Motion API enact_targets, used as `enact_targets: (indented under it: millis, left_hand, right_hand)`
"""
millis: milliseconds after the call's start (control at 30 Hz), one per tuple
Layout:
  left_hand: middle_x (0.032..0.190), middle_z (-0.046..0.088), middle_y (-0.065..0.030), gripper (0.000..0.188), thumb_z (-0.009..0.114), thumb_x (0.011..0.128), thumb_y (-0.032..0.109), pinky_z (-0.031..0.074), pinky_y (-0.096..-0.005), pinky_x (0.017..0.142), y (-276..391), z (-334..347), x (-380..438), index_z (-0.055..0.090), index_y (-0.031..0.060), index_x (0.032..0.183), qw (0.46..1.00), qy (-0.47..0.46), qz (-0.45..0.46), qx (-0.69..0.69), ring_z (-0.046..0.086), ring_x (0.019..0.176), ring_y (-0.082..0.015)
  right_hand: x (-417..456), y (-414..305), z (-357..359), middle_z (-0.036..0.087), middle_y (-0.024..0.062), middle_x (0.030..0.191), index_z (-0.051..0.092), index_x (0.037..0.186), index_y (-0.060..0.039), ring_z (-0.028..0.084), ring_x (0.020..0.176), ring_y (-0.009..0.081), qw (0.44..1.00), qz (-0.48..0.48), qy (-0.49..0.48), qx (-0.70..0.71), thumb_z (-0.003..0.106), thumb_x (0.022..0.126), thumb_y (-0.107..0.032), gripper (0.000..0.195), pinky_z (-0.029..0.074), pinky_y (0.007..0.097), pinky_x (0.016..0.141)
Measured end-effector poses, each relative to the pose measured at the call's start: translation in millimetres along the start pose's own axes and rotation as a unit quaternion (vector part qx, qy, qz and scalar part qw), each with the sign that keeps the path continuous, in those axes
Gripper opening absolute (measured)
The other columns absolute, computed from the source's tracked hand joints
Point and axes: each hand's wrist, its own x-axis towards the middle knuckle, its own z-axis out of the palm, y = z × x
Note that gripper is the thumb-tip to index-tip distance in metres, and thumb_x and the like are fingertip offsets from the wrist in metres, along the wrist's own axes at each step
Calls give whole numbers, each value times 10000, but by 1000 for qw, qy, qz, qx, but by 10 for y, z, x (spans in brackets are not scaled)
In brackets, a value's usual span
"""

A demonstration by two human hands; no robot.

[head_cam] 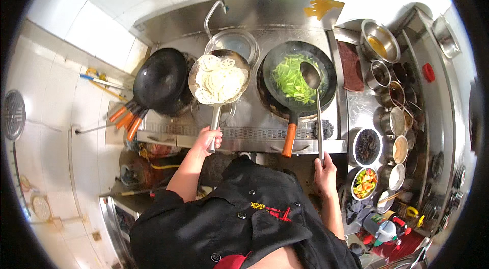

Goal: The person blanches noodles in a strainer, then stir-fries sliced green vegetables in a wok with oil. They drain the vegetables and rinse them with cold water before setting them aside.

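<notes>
My left hand grips the metal handle of a strainer heaped with pale lotus root slices. The strainer is over the steel range top, in front of a round metal basin. In my right hand is the long handle of a steel ladle. Its bowl rests over the right-hand wok, among green vegetable strips in liquid. The wok sits on a burner, its orange wooden handle pointing towards me, with neither hand on it.
Stacked black woks stand at the left, handles jutting forward. A curved faucet rises behind the basin. On the right counter are a brown cloth, a steel bowl, several seasoning pots, a bowl of dark food and a bowl of cut peppers.
</notes>
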Motion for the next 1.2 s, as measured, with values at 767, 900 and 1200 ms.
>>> enact_targets:
  millis: [767, 900, 1200]
  left_hand:
    - [735, 571, -32, 107, 639, 913, 136, 488, -329, 538, -1100, -531, -616, 554, 94, 961, 997, 43, -64, 23, 560, 588, -163]
    - [779, 594, -51, 221, 597, 925, 165, 512, -346, 559, -1158, -559, -435, 560, 86, 1128, 993, 51, -56, -93, 581, 620, -188]
    - [687, 499, -27, 134, 581, 935, 134, 443, -326, 413, -1234, -475, -456, 450, 114, 920, 995, -10, -88, -39, 498, 507, -144]
  right_hand:
    - [487, 172, 55, 631, 126, 724, 533, 1348, 17, 614, 634, 207, 995, -16, -45, -85, 617, 951, -213, 466, 503, 366, 612]
    - [529, 132, 118, 668, 265, 860, 530, 1352, -26, 666, 820, 428, 953, -86, 66, -283, 613, 948, -258, 473, 511, 483, 752]
    - [-7, -285, -359, 668, 298, 904, 576, 1291, -51, 655, 868, 464, 922, -112, 15, -370, 635, 916, -211, 412, 519, 529, 763]
